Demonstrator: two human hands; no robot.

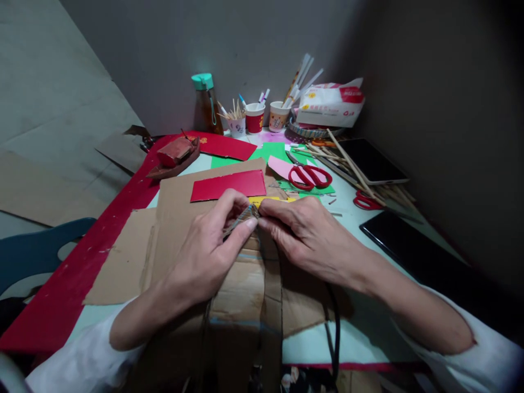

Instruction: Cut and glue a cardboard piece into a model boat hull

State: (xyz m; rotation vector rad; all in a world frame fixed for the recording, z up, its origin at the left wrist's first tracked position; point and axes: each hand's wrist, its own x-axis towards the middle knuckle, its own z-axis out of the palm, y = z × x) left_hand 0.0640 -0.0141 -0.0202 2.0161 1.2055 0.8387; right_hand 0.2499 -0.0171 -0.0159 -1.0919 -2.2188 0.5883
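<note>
A long strip of corrugated cardboard with blue lines runs from the bottom of the view up to my hands, folded near its far end. My left hand grips that end between thumb and fingers. Close against it, my right hand pinches the same end with thumb and forefinger. What lies inside the right pinch is mostly hidden. Beneath my hands lies a large cardboard sheet, and a red card piece rests on it just beyond my left fingers.
Red-handled scissors lie beyond my right hand. A dark phone, a tablet and wooden sticks are at the right. Cups of pens, a bottle and a tissue pack stand at the back. A small red-brown boat model sits left.
</note>
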